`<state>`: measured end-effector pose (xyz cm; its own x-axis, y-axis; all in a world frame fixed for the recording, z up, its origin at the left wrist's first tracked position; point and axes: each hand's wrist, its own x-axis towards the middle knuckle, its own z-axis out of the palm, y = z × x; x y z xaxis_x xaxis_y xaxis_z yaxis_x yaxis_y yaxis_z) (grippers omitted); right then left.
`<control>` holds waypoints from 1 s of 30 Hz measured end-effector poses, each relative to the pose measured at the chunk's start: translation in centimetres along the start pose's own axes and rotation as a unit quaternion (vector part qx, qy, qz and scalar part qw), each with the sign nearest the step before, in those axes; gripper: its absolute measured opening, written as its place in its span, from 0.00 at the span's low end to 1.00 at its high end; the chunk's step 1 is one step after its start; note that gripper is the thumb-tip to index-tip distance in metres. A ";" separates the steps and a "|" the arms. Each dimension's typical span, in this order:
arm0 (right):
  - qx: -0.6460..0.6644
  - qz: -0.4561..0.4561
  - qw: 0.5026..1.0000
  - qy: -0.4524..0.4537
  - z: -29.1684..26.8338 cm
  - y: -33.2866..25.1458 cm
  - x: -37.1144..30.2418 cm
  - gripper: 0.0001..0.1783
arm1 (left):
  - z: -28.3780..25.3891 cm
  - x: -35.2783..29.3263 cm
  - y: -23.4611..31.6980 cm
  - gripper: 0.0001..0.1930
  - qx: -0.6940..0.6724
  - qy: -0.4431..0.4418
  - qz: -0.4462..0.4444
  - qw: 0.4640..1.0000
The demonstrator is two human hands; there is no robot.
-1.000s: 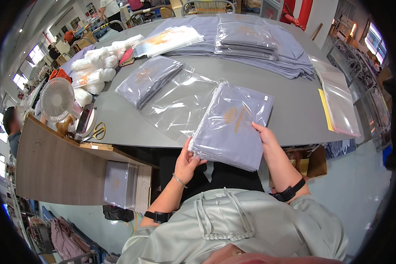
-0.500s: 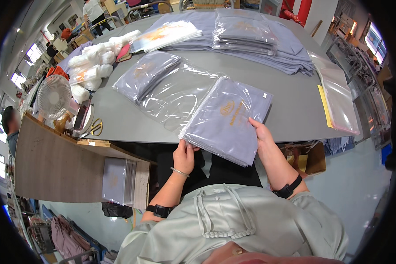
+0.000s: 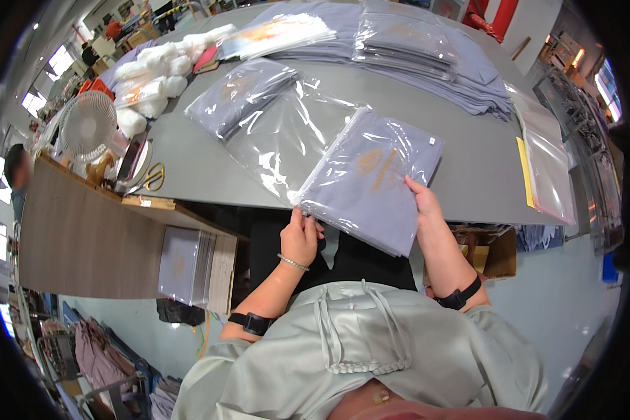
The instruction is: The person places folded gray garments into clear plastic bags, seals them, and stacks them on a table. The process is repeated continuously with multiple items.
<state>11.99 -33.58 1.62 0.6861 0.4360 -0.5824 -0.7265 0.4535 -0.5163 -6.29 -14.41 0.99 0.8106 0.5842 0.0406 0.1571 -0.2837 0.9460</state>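
A folded lavender cloth in a clear plastic bag [image 3: 360, 199], with an orange print on its front, is tilted over the table's near edge. My left hand [image 3: 300, 236] pinches its lower left corner. On the right edge, my right hand [image 3: 425, 201] grips it, thumb on top and the other fingers underneath, mostly hidden. From the bag's left side a loose clear plastic flap [image 3: 269, 150] spreads over the table. Its far end meets a second bagged lavender cloth [image 3: 241, 96], which lies flat.
On the grey table [image 3: 196, 157] are a stack of bagged cloths [image 3: 406, 42], loose lavender cloth [image 3: 479, 94], white bundles [image 3: 150, 77] and clear bags [image 3: 539, 157] at the right. Scissors [image 3: 154, 177] and a fan [image 3: 89, 124] stand left, above a wooden shelf [image 3: 91, 231] holding bagged cloths.
The view has shifted a little, so the table sits higher in the picture. Both hands keep their hold on the bagged cloth, which is turned slightly.
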 end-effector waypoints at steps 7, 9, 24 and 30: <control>-0.062 -0.077 0.995 -0.002 0.5 1.1 0.6 0.19 | -1.2 1.4 1.0 0.20 -0.171 -0.073 -0.161 0.969; -0.081 -0.071 0.994 -0.013 0.5 0.6 0.4 0.20 | -2.3 2.9 1.1 0.10 -0.031 -0.045 -0.157 0.986; -0.100 -0.064 0.993 -0.004 0.0 -1.0 -0.4 0.20 | -2.5 4.9 1.6 0.09 0.211 -0.032 -0.002 0.977; -0.103 -0.084 0.991 0.008 0.2 -0.6 -0.4 0.21 | -2.7 4.7 1.9 0.07 0.243 0.022 0.156 0.957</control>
<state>12.15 -33.80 2.27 0.7980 0.3550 -0.4870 -0.5965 0.3499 -0.7223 -3.71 -10.19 3.81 0.8376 0.4419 0.3210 0.1641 -0.7642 0.6238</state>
